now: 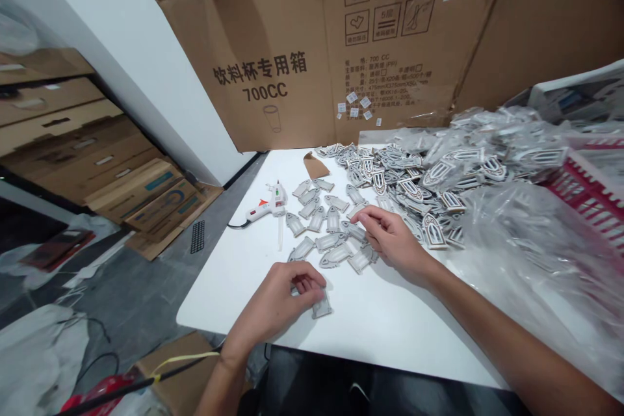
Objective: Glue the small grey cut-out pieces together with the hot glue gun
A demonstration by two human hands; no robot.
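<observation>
Near the front of the white table (253,279), my left hand (287,292) is closed with its fingertips on a grey arch-shaped piece (322,307). My right hand (390,237) reaches over the right side of a spread of similar grey pieces (333,220), index finger extended and the other fingers curled. Whether anything is between its fingers I cannot make out. Behind and to the right lies a large pile of arch-shaped pieces (409,188), some with brown and white patterned faces. A white glue gun (277,200) rests left of the spread pieces.
A large cardboard box (292,32) stands behind the table. Clear plastic bags (517,221) and a pink-red basket (585,195) are at the right. A brown scrap (316,167) lies near the back edge. Flattened cartons (160,198) lean at the left.
</observation>
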